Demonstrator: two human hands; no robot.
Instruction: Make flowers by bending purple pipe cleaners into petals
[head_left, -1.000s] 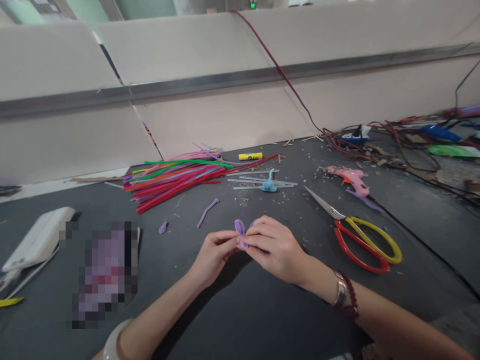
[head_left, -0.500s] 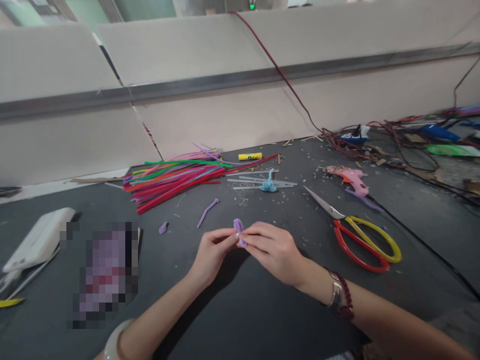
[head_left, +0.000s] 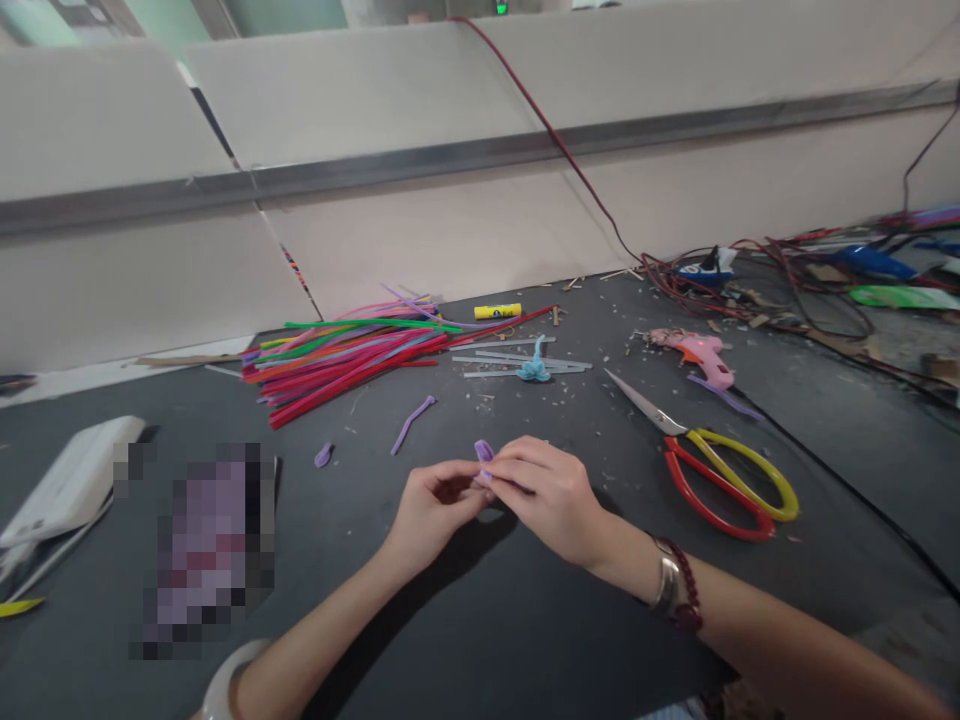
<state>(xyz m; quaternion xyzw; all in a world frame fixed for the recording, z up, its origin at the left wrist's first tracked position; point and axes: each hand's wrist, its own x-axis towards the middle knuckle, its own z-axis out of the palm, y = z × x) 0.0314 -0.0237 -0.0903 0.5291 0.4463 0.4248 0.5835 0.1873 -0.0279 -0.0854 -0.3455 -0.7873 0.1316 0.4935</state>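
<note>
A small looped purple pipe cleaner (head_left: 484,451) is pinched between my two hands above the dark table. My left hand (head_left: 435,500) closes thumb and fingers on its lower left side. From the right, my right hand (head_left: 547,495) pinches it with thumb and forefinger; part of the loop is hidden behind these fingers. Beyond my left hand lie a straight purple pipe cleaner piece (head_left: 412,425) and a small purple loop (head_left: 323,456). A light-blue pipe cleaner shape (head_left: 535,368) rests on some clear glue sticks (head_left: 480,375).
A bundle of coloured pipe cleaners (head_left: 345,372) lies at the back, near a yellow glue stick tube (head_left: 498,311). Scissors (head_left: 720,485) and a pink glue gun (head_left: 705,352) with its cord are on the right. A white power bank (head_left: 75,480) sits at left.
The purple loop has tilted and shifted slightly right between my fingers. My left fingers have changed their hold, with the thumb lower than before.
</note>
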